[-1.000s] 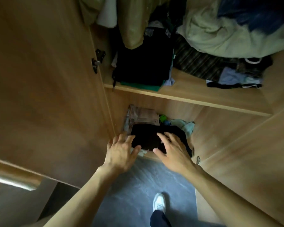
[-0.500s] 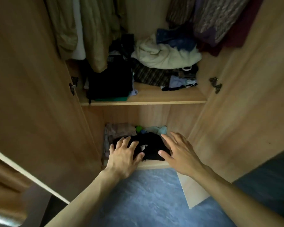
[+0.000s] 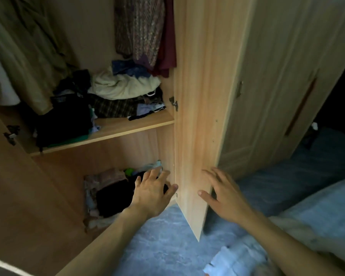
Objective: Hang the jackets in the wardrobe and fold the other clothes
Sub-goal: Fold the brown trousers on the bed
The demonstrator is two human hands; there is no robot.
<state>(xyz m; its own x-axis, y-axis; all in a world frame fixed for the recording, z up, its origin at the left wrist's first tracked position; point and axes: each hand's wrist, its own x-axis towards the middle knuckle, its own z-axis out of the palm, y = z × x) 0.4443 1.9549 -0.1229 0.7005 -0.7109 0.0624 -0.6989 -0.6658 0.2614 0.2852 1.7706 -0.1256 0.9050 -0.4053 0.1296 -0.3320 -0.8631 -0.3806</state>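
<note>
A folded black garment (image 3: 116, 196) lies on the wardrobe's bottom floor, on top of pinkish folded clothes (image 3: 106, 177). My left hand (image 3: 151, 193) hovers over its right end with fingers spread, holding nothing. My right hand (image 3: 224, 194) is open on the outer side of the right wardrobe door (image 3: 193, 136), which stands between my two hands. Olive jackets (image 3: 26, 46) hang at the upper left. A knitted brown garment (image 3: 141, 28) and a dark red one (image 3: 167, 46) hang at the upper right.
The middle shelf (image 3: 127, 126) carries a black stack (image 3: 68, 120), a cream bundle (image 3: 124, 86), a blue piece and checked cloth. The left door (image 3: 18, 196) stands open. Blue floor (image 3: 163, 246) lies below; a pale bed edge (image 3: 317, 216) is at right.
My view has swung right and up. Both hands have lifted off the black garment; the right hand has moved outside the right door, which now stands between my hands.
</note>
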